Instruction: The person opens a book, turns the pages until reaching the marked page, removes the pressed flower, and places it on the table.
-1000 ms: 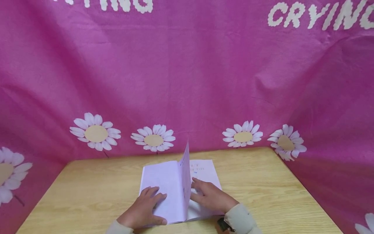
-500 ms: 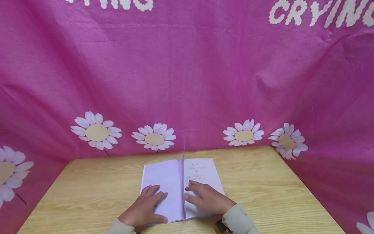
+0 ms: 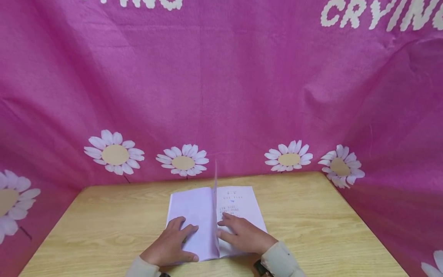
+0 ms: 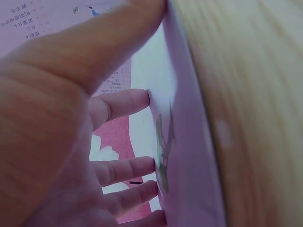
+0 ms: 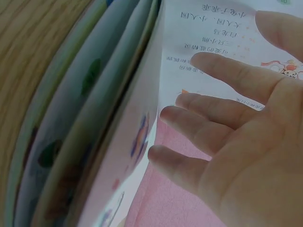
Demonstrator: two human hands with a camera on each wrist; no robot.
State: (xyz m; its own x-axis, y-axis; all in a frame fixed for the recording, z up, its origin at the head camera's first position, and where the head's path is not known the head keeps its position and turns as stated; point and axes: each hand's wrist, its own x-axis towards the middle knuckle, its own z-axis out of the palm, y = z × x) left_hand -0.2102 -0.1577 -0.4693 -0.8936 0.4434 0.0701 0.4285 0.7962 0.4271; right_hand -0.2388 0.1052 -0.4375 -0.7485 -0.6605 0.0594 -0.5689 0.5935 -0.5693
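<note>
An open book [image 3: 195,204] lies on the table. Its left page looks pale and plain; the right page [image 3: 243,198] carries rows of small print. One leaf [image 3: 215,215] stands nearly upright between them, seen almost edge-on. My left hand [image 3: 171,244] rests on the left page, with fingers spread, and in the left wrist view its fingertips [image 4: 142,98] touch the paper. Beside the standing leaf, my right hand [image 3: 245,234] is over the right page. Its fingers [image 5: 227,75] are extended and apart in the right wrist view. Whether they touch the leaf, I cannot tell.
The light wooden table [image 3: 311,215] spreads around the book. A pink cloth [image 3: 238,96] with white daisies and lettering hangs behind it and at both sides. A dark band [image 3: 261,267] shows at the right sleeve [image 3: 282,259].
The standing leaf has swung left to nearly edge-on, uncovering more of the printed right page. My right hand has shifted slightly left with it. My left hand has stayed on the left page.
</note>
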